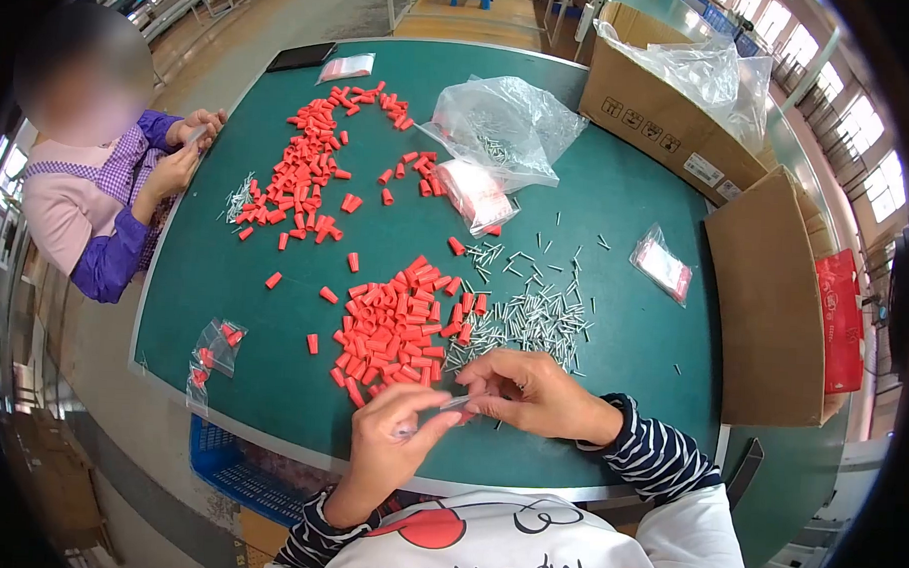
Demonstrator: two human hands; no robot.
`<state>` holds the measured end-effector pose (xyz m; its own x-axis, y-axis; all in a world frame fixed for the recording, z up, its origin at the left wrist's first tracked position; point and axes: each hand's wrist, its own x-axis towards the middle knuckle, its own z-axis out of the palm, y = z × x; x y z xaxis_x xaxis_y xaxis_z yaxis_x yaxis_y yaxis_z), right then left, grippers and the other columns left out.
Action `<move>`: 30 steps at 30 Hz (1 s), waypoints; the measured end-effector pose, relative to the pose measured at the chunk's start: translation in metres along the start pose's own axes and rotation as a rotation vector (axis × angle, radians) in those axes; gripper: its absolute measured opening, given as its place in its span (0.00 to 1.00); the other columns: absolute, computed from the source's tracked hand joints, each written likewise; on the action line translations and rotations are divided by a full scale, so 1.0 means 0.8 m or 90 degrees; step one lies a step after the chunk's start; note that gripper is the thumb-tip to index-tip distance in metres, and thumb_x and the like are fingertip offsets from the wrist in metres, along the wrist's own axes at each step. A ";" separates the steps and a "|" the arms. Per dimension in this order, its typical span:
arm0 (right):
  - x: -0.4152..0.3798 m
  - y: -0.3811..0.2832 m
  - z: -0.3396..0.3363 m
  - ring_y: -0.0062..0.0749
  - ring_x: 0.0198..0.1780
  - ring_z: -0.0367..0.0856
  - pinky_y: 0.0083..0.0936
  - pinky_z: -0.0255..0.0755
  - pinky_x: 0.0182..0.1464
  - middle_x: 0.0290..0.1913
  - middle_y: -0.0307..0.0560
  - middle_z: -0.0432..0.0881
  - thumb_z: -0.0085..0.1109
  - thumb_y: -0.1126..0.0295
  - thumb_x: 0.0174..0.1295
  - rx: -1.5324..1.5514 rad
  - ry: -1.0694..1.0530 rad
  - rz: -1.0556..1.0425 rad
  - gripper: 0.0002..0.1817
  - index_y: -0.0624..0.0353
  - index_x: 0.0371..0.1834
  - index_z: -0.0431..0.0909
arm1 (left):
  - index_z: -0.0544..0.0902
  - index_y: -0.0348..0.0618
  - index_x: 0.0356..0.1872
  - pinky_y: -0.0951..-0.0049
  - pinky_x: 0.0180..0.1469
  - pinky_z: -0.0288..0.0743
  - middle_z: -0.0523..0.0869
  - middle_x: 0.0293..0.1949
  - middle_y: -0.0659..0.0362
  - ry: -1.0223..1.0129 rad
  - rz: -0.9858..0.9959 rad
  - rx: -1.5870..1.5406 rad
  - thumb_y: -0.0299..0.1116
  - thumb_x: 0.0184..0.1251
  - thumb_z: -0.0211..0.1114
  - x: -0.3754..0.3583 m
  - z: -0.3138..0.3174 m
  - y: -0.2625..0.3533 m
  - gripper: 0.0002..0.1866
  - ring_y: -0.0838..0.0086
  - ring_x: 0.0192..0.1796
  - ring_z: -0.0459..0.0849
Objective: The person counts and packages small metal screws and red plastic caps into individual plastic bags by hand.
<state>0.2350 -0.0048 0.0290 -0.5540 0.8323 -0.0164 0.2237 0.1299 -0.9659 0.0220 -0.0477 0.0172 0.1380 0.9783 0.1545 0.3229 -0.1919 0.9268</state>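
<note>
Between my two hands is a small clear plastic bag (454,403), partly hidden by the fingers. My left hand (393,434) pinches its left side, thumb against fingertips. At the bag's other end, my right hand (529,392) has thumb and fingers closed on it. Just beyond them lies a heap of red tapered plastic caps (398,322). Thin silver screws (533,327) are scattered beside the heap, close to my right hand. Whether anything is inside the small bag cannot be made out.
Across the green table (611,400), a co-worker's hands (191,145) hold something small near more red caps (303,169). A large clear bag (505,126), bag packs (661,263) and filled small bags (212,356) lie around. Cardboard boxes (764,305) line the right; a blue basket (238,467) sits below.
</note>
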 end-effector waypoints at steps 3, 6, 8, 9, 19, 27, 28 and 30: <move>-0.002 -0.009 -0.001 0.21 0.31 0.78 0.21 0.71 0.31 0.33 0.39 0.80 0.68 0.74 0.60 0.007 0.020 0.002 0.14 0.61 0.49 0.80 | 0.87 0.35 0.36 0.83 0.27 0.64 0.84 0.32 0.61 0.024 -0.015 -0.085 0.19 0.56 0.74 -0.001 0.002 -0.003 0.07 0.87 0.26 0.72; -0.002 -0.008 -0.004 0.20 0.30 0.77 0.19 0.69 0.29 0.32 0.38 0.80 0.68 0.73 0.61 -0.003 0.042 -0.022 0.10 0.60 0.45 0.82 | 0.86 0.34 0.36 0.83 0.28 0.65 0.84 0.32 0.60 0.041 -0.022 -0.129 0.19 0.58 0.73 -0.001 -0.001 -0.004 0.06 0.86 0.27 0.73; -0.003 -0.004 -0.006 0.19 0.30 0.76 0.19 0.68 0.29 0.32 0.37 0.79 0.68 0.73 0.61 -0.017 0.026 -0.045 0.07 0.59 0.41 0.83 | 0.85 0.34 0.35 0.83 0.29 0.66 0.84 0.32 0.60 0.045 -0.014 -0.137 0.19 0.59 0.72 -0.001 -0.004 -0.005 0.05 0.86 0.28 0.74; -0.003 -0.007 -0.006 0.19 0.30 0.76 0.18 0.68 0.28 0.32 0.37 0.79 0.68 0.73 0.61 -0.015 0.031 -0.048 0.07 0.59 0.40 0.83 | 0.85 0.34 0.35 0.83 0.29 0.67 0.84 0.33 0.60 0.045 -0.008 -0.136 0.19 0.60 0.72 -0.002 -0.005 -0.005 0.05 0.85 0.28 0.74; -0.002 -0.031 -0.001 0.28 0.33 0.79 0.25 0.74 0.29 0.33 0.42 0.79 0.65 0.76 0.59 -0.069 0.037 -0.148 0.05 0.61 0.37 0.82 | 0.84 0.35 0.35 0.80 0.31 0.70 0.82 0.36 0.58 0.048 0.029 -0.106 0.21 0.60 0.72 -0.007 -0.009 0.010 0.05 0.82 0.31 0.77; 0.004 -0.052 0.024 0.40 0.36 0.80 0.31 0.75 0.37 0.34 0.48 0.79 0.65 0.78 0.57 -0.051 0.002 -0.245 0.05 0.64 0.37 0.81 | 0.86 0.40 0.35 0.79 0.30 0.68 0.81 0.32 0.58 0.038 0.099 0.000 0.25 0.56 0.76 -0.024 -0.035 0.024 0.07 0.78 0.30 0.77; 0.006 -0.054 0.028 0.40 0.36 0.81 0.31 0.75 0.37 0.35 0.48 0.80 0.65 0.79 0.57 -0.040 -0.004 -0.250 0.05 0.64 0.37 0.81 | 0.86 0.40 0.34 0.78 0.31 0.69 0.81 0.32 0.58 0.047 0.082 0.015 0.25 0.56 0.76 -0.029 -0.042 0.032 0.07 0.78 0.30 0.77; 0.011 -0.055 0.039 0.41 0.37 0.81 0.30 0.75 0.38 0.35 0.48 0.80 0.64 0.79 0.58 -0.007 -0.023 -0.262 0.06 0.64 0.38 0.81 | 0.86 0.40 0.33 0.77 0.32 0.69 0.81 0.31 0.58 0.089 0.070 0.078 0.27 0.58 0.75 -0.043 -0.062 0.035 0.06 0.77 0.32 0.77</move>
<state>0.1948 -0.0199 0.0634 -0.6264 0.6909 0.3610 -0.0130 0.4538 -0.8910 -0.0203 -0.0830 0.0553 0.0505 0.9505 0.3065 0.4260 -0.2981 0.8542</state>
